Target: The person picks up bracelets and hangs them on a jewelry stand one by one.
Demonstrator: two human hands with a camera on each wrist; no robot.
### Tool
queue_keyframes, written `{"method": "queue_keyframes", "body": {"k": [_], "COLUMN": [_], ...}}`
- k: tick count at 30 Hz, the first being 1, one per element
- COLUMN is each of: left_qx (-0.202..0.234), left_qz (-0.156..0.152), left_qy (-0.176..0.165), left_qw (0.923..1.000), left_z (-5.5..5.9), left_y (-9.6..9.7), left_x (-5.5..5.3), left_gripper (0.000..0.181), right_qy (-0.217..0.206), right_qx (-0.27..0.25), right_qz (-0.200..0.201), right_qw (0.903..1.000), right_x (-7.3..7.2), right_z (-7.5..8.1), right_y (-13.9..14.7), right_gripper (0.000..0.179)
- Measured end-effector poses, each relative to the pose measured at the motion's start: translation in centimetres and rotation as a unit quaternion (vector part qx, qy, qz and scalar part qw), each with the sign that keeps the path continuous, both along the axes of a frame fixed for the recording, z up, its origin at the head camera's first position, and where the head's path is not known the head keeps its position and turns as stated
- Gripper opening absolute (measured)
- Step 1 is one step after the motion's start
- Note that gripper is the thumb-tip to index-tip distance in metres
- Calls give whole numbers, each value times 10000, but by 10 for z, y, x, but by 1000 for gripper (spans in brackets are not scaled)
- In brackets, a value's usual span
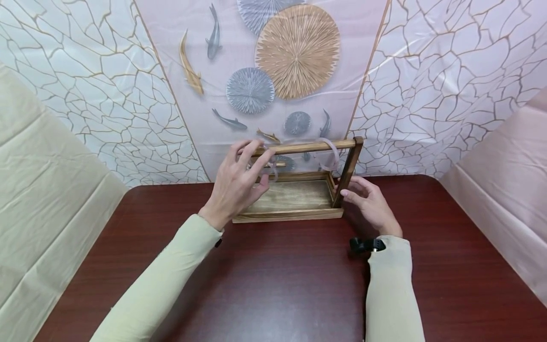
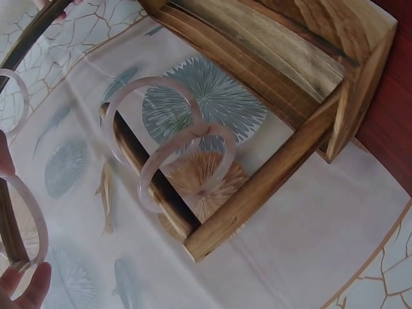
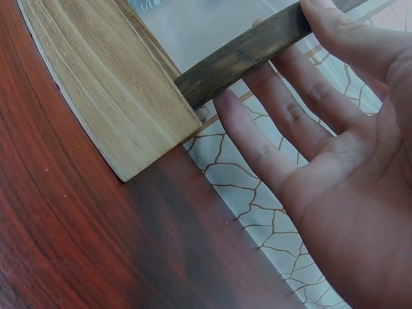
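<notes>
A wooden bangle stand (image 1: 352, 164) with a top bar and tray base (image 1: 290, 194) stands toward the back of the table. My left hand (image 1: 239, 173) reaches over the top bar's left end, its fingers and thumb pinching a pale pink translucent bangle (image 2: 43, 225) that encircles the bar. Another bangle (image 1: 335, 156) hangs from this bar near the right post. In the left wrist view, two more bangles, one behind (image 2: 143, 82) and one in front (image 2: 228, 151), hang on a lower bar. My right hand (image 1: 371, 202) holds the right post between thumb and fingers.
The stand rests on a dark red wooden table (image 1: 299, 280). Behind it hangs a patterned cloth backdrop (image 1: 205, 142) with fish and round motifs. Cream cloth panels rise along the left (image 1: 51, 156) and right (image 1: 504, 175). A black band (image 1: 365, 244) sits at my right wrist.
</notes>
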State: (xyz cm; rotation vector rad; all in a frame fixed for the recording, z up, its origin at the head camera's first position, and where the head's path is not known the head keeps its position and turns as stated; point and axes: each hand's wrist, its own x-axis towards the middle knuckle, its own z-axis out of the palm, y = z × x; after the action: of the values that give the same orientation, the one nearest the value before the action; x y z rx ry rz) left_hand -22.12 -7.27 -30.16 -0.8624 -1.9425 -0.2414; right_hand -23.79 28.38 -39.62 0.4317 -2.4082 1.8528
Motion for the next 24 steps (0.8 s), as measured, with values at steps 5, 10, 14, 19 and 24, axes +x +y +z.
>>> {"method": "queue_keyframes", "body": {"k": [5, 10, 14, 19, 24], "left_qx": [-6, 3, 4, 8, 5], "left_qz": [-65, -109, -125, -125, -137], "left_qy": [57, 72, 50, 8, -69], "left_qw": [10000, 9999, 9999, 9999, 9999], "left_z": [-2, -4, -4, -5, -6], "left_y": [5, 9, 11, 14, 17], "left_x": [-2, -4, -5, -5, -7], "left_gripper": [57, 57, 55, 50, 52], "right_qy": [-14, 58, 58, -2, -13], "right_qx": [-49, -85, -158, -138, -58], "right_qz": [38, 98, 138, 56, -9], "right_qw": [10000, 9999, 9998, 9999, 10000], "right_x": [0, 0, 0, 1, 1], "right_z": [-2, -3, -2, 0, 0], "right_y": [0, 0, 0, 0, 0], "right_gripper": [46, 40, 38, 41, 41]}}
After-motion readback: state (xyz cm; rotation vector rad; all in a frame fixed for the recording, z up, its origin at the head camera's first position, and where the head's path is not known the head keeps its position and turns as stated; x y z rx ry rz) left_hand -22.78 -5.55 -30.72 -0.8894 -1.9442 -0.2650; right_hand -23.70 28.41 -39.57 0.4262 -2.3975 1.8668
